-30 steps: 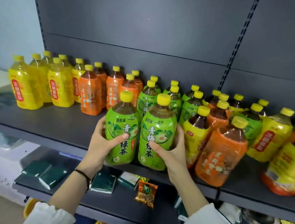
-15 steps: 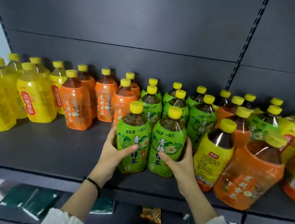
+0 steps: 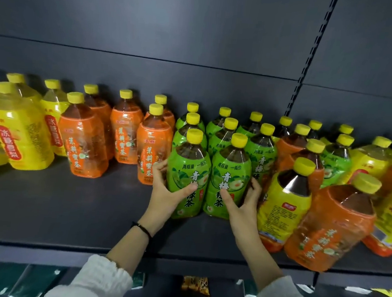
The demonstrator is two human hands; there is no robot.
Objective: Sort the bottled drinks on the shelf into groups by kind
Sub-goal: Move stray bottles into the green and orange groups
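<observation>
Two green-label tea bottles stand upright side by side on the dark shelf, in front of several more green ones. My left hand grips the left green bottle from its left side. My right hand grips the right green bottle from its right side. Yellow-label bottles are grouped at the far left, and orange-label bottles stand between them and the green ones. To the right, yellow, orange and green bottles stand mixed together.
A dark back panel with a slotted upright rises behind the bottles. Bare shelf lies in front of the orange group at left. A lower shelf holds dark green packets and an orange snack bag.
Both hands have pushed the two green bottles back from the shelf's front edge to just in front of the green group. The view has shifted up and to the right.
</observation>
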